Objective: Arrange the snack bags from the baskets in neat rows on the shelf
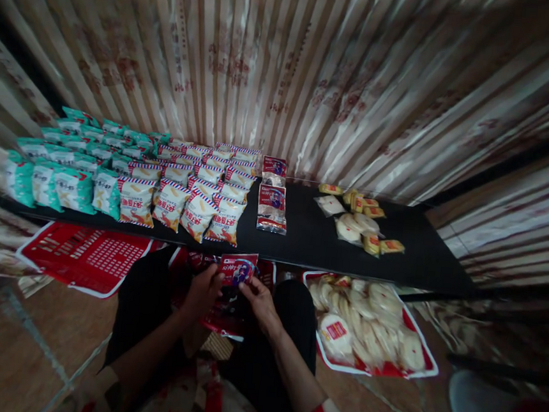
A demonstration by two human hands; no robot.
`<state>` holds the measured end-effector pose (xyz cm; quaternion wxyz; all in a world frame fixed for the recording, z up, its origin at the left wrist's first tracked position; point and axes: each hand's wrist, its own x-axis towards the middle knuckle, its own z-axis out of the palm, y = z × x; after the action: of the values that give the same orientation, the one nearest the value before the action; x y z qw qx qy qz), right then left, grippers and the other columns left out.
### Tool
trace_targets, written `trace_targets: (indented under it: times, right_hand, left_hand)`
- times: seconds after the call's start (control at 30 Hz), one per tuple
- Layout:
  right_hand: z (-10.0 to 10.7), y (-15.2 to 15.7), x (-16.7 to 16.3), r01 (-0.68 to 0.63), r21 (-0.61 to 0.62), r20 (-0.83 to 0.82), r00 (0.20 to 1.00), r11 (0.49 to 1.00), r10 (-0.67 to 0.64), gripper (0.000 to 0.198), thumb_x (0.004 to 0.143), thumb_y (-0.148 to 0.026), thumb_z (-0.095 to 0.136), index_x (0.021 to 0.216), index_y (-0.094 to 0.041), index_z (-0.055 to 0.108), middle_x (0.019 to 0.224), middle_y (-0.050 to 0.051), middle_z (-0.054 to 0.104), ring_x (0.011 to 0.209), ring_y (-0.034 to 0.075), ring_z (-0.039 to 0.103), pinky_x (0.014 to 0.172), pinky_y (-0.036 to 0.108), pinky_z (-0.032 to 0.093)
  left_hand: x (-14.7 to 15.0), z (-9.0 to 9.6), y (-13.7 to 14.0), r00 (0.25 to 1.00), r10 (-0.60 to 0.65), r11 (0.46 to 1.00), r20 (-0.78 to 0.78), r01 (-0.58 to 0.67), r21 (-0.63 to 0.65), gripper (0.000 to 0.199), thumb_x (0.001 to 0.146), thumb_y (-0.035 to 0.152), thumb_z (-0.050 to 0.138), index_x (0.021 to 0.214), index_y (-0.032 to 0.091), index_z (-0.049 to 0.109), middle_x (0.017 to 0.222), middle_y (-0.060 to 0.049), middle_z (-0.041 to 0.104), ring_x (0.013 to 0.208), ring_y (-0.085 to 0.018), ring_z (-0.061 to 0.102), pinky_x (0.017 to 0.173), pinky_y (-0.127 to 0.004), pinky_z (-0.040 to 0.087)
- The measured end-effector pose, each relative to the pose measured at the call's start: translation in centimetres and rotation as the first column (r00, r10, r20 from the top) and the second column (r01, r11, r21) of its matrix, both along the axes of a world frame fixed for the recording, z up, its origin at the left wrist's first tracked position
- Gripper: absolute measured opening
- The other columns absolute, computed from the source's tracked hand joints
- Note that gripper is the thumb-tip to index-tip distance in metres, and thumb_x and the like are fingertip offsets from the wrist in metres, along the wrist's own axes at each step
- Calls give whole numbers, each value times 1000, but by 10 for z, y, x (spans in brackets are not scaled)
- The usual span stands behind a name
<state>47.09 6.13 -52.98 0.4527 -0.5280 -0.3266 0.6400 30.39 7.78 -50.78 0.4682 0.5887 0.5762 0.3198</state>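
A dark red snack packet (239, 267) with a blue figure and white print is held up over my lap. My right hand (260, 300) pinches its lower right corner. My left hand (204, 287) is closed at its left edge, fingers bent against it. Under both hands, between my knees, a red basket (233, 324) holds more dark packets, partly hidden by my hands. Ahead on the black shelf (301, 234) lies a column of matching red packets (273, 199), overlapping each other.
Left on the shelf stand rows of teal snack bags (73, 189) and white-and-orange snack bags (200, 214). Wrapped round cakes (357, 225) and small yellow packets (392, 246) lie right. A red basket (92, 257) sits low left; a basket (426, 363) of wrapped cakes stands right. Striped curtain hangs behind.
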Motion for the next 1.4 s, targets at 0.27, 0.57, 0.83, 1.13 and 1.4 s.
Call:
trace_targets:
  times: [0.27, 0.57, 0.83, 1.13, 1.4]
  right_hand:
    - [27, -12, 10, 55, 101, -110, 993, 993, -43, 42, 66, -48, 73, 96, -21, 63, 87, 3, 71, 76, 19, 66, 74, 31, 50]
    - [38, -14, 45, 276, 116, -26, 961, 954, -275, 45, 64, -53, 72, 92, -20, 61, 78, 3, 70, 66, 20, 64, 61, 30, 49]
    - [28, 6, 82, 364, 110, 167, 911, 925, -378, 43, 68, -57, 66, 87, -20, 60, 68, 1, 68, 59, 18, 60, 56, 28, 45]
    - [32, 31, 101, 371, 146, 312, 862, 917, -399, 45, 69, -59, 61, 91, -20, 60, 70, 2, 68, 62, 20, 61, 57, 29, 46]
    - [37, 54, 95, 370, 133, 311, 865, 919, -394, 53, 67, -54, 64, 105, -18, 56, 63, -1, 65, 56, 17, 59, 54, 27, 45]
  left_hand:
    - [30, 23, 15, 998, 40, 999, 53, -41, 17, 23, 84, 42, 41, 83, 21, 51, 64, 4, 61, 45, -10, 54, 46, -21, 41]
    - [62, 22, 24, 991, -62, 998, -115, 62, -2, 26, 84, 27, 45, 108, 19, 53, 80, -2, 68, 71, -14, 64, 65, -23, 47]
    - [93, 16, 12, 978, -159, 986, -136, 152, -61, 49, 80, 15, 46, 129, 16, 41, 95, -5, 68, 81, -15, 64, 75, -26, 49]
    - [118, 10, 23, 995, -96, 995, -6, 96, 40, 42, 75, 10, 47, 115, 19, 55, 108, -7, 63, 87, -15, 62, 77, -29, 52]
    - [117, 17, 38, 989, -74, 996, -125, 79, 30, 41, 77, 11, 45, 117, 14, 56, 106, -9, 59, 92, -17, 60, 83, -30, 49]
